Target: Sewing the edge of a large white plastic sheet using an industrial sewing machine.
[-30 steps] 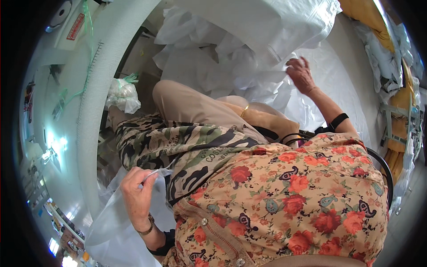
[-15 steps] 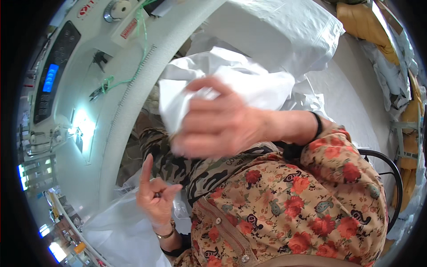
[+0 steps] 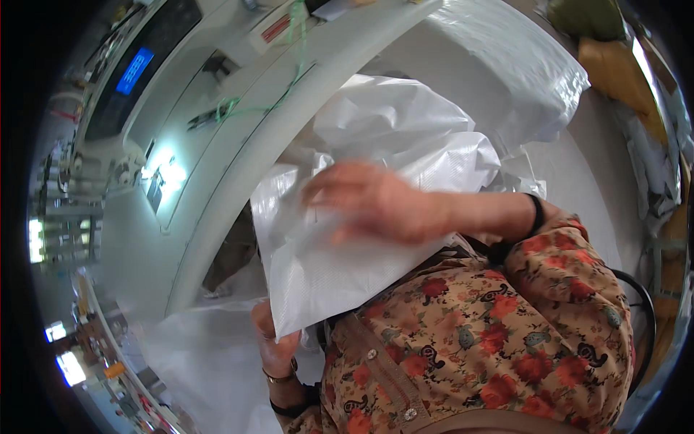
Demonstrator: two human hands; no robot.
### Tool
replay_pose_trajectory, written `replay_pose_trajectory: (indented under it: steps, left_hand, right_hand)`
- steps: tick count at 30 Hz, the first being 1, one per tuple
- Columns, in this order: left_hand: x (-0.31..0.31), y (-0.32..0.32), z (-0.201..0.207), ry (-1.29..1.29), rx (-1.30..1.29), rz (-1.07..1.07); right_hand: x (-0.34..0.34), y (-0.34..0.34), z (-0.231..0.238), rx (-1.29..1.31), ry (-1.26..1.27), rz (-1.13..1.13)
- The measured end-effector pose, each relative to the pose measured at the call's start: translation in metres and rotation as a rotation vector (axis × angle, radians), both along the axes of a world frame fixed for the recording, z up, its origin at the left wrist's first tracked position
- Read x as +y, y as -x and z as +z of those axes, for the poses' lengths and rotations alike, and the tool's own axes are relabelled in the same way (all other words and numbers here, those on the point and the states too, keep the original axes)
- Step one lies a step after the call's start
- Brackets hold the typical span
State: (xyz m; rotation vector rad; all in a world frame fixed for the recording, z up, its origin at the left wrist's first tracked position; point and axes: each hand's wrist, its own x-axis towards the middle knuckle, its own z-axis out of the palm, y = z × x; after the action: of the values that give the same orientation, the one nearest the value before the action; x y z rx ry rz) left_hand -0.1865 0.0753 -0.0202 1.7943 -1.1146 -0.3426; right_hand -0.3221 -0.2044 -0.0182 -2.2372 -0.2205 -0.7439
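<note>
Table edge: in the head view, we see the long, curved rim of the pale grey machine table (image 3: pixel 134 249) sweep from lower left to the top, with a dark gap between it and the white woven plastic sheet (image 3: pixel 336 278) on our lap.
Open room: to our right, a strip of pale grey floor (image 3: pixel 585 173) runs between the shiny white plastic-wrapped bundle (image 3: pixel 531 76) and the brown and clear wrappings (image 3: pixel 625 87) at the far side; the black curved tube (image 3: pixel 647 318) stands just beside our elbow.
Tabletop: we have small dark metal snips (image 3: pixel 206 118) tied to thin green cord, a bright white lamp (image 3: pixel 166 176) and a lit blue display (image 3: pixel 134 71) on the machine.
Lower left: a translucent white sheet (image 3: pixel 210 362) spreads below the table, near our left forearm.
Right hand: our blurred right hand (image 3: pixel 376 202) is over the middle of the woven sheet, fingers loosely extended, thumb apart; we cannot tell whether it grips any of it.
Left hand: our left hand (image 3: pixel 275 340) is at the sheet's lower corner, fingers partly covered; we cannot tell how far they close or whether they pinch it.
Woven sheet: it lies creased between both hands, its upper folds near the bundle.
</note>
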Motion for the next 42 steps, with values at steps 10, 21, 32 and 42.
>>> replay_pose_trajectory:
  steps: [10,21,32,42]
  left_hand:
    - [0.021,-0.005,0.000,-0.057,0.019,-0.069]
    - [0.025,-0.013,0.003,-0.169,0.173,-0.145]
    - [0.018,-0.012,0.011,-0.250,-0.074,-0.157]
    - [0.020,-0.007,0.002,-0.025,-0.109,-0.099]
  right_hand:
    - [-0.085,0.088,-0.018,0.962,-0.006,-0.298]
    - [-0.048,0.106,-0.012,0.930,-0.091,-0.361]
    - [-0.054,0.116,0.012,1.131,-0.788,0.340]
    - [-0.072,0.089,-0.037,0.448,0.414,-0.839]
